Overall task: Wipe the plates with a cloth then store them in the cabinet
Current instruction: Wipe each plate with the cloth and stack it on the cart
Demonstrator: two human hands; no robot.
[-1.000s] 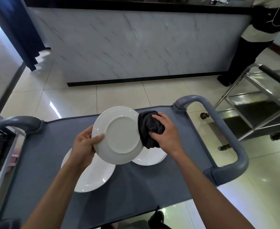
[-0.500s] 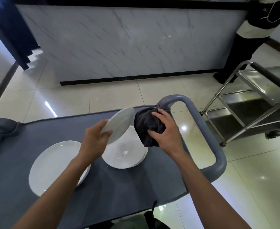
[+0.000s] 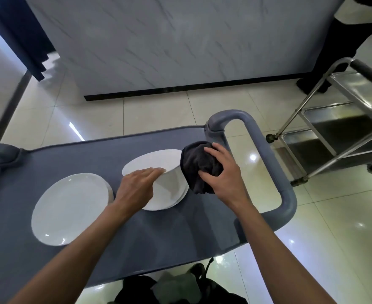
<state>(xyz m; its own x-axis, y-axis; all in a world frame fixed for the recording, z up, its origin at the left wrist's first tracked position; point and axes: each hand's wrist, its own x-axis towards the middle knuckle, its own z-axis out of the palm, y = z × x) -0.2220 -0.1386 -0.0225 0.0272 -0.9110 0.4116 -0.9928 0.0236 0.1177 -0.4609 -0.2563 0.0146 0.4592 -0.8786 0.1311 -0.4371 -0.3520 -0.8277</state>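
My left hand (image 3: 136, 187) holds a white plate (image 3: 152, 161) by its near edge, tilted low over a small stack of white plates (image 3: 169, 194) on the grey cart top (image 3: 93, 150). My right hand (image 3: 224, 176) grips a bunched dark cloth (image 3: 199, 170) just right of that stack, beside the held plate's rim. A second stack of white plates (image 3: 68, 207) lies on the cart to the left, untouched.
The cart's grey loop handle (image 3: 275, 172) stands just right of my right hand. A steel trolley (image 3: 345, 119) is on the floor to the right. A marble-fronted counter (image 3: 180, 44) runs across the back, with a person's dark legs (image 3: 334, 51) at its right end.
My left hand has tipped the plate from upright to nearly flat and lowered it onto the right stack. The cloth has come off the plate and stays in my right hand.
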